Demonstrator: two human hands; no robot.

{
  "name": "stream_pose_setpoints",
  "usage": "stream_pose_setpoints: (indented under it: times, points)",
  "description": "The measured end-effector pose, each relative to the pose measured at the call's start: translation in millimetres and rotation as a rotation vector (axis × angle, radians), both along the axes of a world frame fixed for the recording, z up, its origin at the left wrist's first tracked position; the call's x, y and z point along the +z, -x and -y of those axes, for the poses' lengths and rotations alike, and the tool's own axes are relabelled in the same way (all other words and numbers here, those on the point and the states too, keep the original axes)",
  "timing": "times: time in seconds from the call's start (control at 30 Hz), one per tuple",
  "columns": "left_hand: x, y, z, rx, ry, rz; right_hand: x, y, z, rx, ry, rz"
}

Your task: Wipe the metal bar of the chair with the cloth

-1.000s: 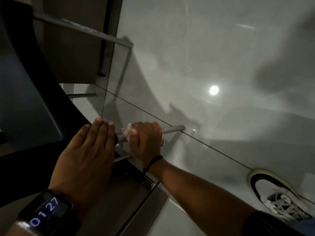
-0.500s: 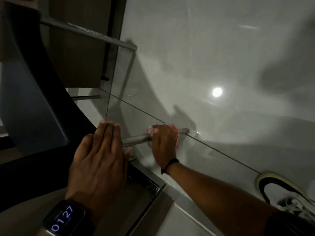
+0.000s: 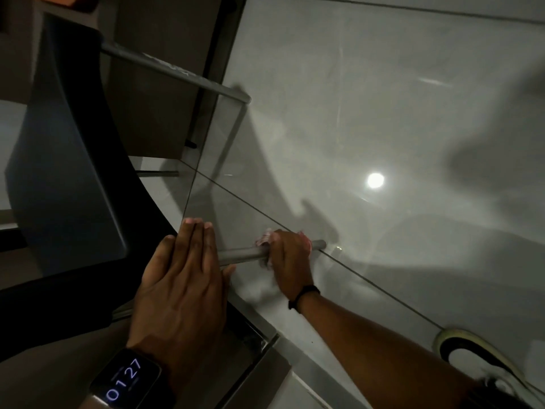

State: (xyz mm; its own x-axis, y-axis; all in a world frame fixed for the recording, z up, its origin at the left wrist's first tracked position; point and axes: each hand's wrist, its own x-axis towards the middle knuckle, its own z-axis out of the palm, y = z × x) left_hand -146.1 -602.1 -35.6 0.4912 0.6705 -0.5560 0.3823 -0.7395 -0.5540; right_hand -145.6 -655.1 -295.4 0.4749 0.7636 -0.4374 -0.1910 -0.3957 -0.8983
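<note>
A grey metal bar [image 3: 244, 254] of the dark chair [image 3: 70, 178] runs low across the middle, ending in a round tip at the right. My right hand [image 3: 290, 258] is wrapped around the bar near that tip, with a pink and white cloth [image 3: 263, 240] bunched between palm and bar. My left hand [image 3: 185, 278] lies flat, fingers straight and together, on the chair's edge where the bar begins. A smartwatch sits on the left wrist.
A second metal bar [image 3: 177, 73] of the chair slants across the upper left. Glossy grey floor tiles [image 3: 383, 113] fill the right side, with a lamp's reflection. A white and black shoe [image 3: 472, 361] is at the lower right. A brown cabinet stands behind the chair.
My right hand with the cloth has slid along the bar to the right, away from my left hand, toward the bar's tip. More bare bar shows between the hands.
</note>
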Motion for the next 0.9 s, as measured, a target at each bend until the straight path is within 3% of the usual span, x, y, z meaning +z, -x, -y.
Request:
stream_pose_setpoints:
  times: [0.2, 0.3, 0.53, 0.67, 0.8, 0.9]
  points:
    - [2.2, -8.8, 2.1, 0.091, -0.002, 0.044, -10.4, -60.3, 9.3, -0.232, 0.302, -0.46]
    - [13.4, -30.8, -7.0, 0.167, 0.026, 0.013, 32.7, -99.1, -2.1, -0.263, 0.242, -0.545]
    - [108.7, -129.1, -92.1, 0.288, -0.111, 0.297, 186.5, -223.6, -95.7, -0.249, 0.039, -0.411]
    - [171.4, -162.2, -177.4, 0.33, -0.171, 0.337, 261.3, -265.5, -183.6, -0.18, -0.046, -0.279]
    - [191.6, -163.1, -256.1, 0.321, -0.186, 0.359, 288.8, -267.3, -266.8, -0.148, -0.065, -0.173]
    - [173.0, -153.6, -313.9, 0.365, -0.12, 0.293, 277.3, -251.9, -322.4, -0.086, -0.041, -0.102]
